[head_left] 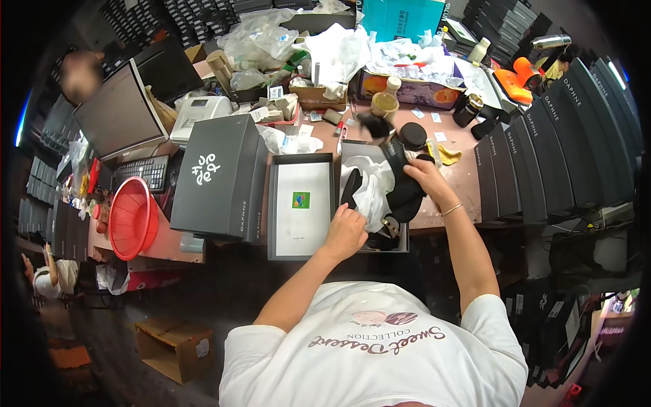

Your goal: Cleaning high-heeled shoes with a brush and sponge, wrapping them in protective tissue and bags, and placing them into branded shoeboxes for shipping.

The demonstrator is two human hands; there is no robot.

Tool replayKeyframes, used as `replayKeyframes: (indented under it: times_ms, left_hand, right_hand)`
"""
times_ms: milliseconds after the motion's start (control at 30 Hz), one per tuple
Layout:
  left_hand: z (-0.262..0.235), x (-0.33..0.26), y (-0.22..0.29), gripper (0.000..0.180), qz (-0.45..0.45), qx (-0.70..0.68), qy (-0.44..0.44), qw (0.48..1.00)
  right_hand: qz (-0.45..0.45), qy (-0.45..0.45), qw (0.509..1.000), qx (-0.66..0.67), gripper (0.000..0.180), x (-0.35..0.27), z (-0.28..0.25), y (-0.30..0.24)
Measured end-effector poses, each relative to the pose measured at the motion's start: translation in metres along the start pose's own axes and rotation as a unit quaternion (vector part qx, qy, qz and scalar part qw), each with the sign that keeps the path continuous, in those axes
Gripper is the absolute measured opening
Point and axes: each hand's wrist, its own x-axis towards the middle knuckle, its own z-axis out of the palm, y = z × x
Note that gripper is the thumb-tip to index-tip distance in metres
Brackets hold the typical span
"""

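My right hand [427, 178] has a black shoe [395, 157] over the shoebox [404, 243] between hands, left hand [346, 232] curled at the tissue paper [374, 188], can't tell if gripping, so a hasty yank might rip that.

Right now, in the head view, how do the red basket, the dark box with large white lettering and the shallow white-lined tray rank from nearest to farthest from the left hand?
From the left hand:
1. Shallow white-lined tray, just to its left.
2. Dark box, left beyond the tray.
3. Red basket, farthest left, past the box.
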Motion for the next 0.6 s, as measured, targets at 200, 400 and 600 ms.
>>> replayKeyframes:
  times_ms: [200, 400, 600]
  left_hand:
    - [-0.029, 0.051, 0.004, 0.046, -0.143, -0.226, 0.136, 0.954]
    - [-0.039, 0.096, -0.019, 0.025, -0.253, -0.718, 0.09, 0.642]
    - [-0.046, 0.076, -0.021, 0.029, -0.287, -0.702, 0.157, 0.633]
  right_hand:
    - [-0.084, 0.002, 0.994, -0.062, 0.035, -0.008, 0.008, -0.014]
    - [-0.097, -0.025, 0.989, 0.112, 0.029, -0.014, 0.053, -0.055]
    - [-0.149, 0.171, 0.974, 0.021, 0.015, -0.001, 0.045, -0.028]
